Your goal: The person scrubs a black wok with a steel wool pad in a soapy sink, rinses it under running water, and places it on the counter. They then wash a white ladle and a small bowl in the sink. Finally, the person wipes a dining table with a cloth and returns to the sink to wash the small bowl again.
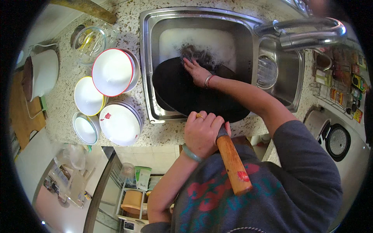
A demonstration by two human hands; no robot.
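A large black wok (pixel 206 99) lies tilted across the sink (pixel 147 77), its near edge over the front rim. Its wooden handle (pixel 232 163) points toward my body. My left hand (pixel 204 133) is closed round the wok's near edge where the handle joins. My right hand (pixel 199 73) reaches in from the right and rests on the black surface near its far edge, fingers stretched out. I see nothing in that hand, though its palm is hidden. Cloudy, soapy water (pixel 217 40) fills the far part of the basin, with dark foam beside my fingertips.
Several stacked bowls and plates (pixel 112 72) and clear glass bowls (pixel 90 42) stand on the speckled counter at left. A metal faucet (pixel 311 35) arches over the smaller basin (pixel 285 73) at right. A wire rack (pixel 334 87) with jars is farther right.
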